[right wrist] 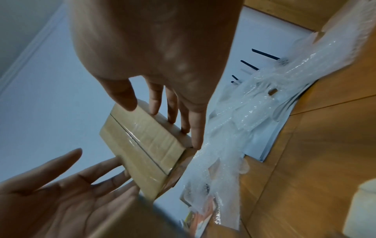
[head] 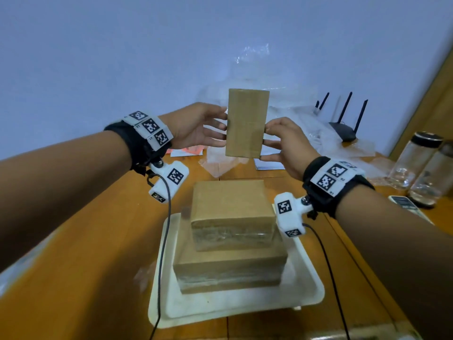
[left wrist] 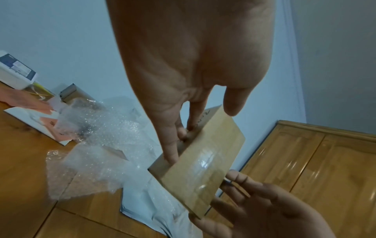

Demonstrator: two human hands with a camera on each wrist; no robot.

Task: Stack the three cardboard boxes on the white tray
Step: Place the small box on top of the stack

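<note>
– Above the stacked boxes [head: 230, 200] on the tray [head: 304, 285]: where's the small box [head: 246, 123]?
– Mid-air, upright, clear of them, squeezed between left hand [head: 196, 126] and right hand [head: 286, 146]; straight, spread fingertips press its side edges.

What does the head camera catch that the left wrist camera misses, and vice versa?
Only the head view shows the white tray, with a medium box stacked on a large box, plus a black router and glass jars. Only the left wrist view shows a white carton at far left, and the narrow side of the small box with fingers lying along it. Both show the small box held in the air between the left hand and the right hand, and bubble wrap.
</note>
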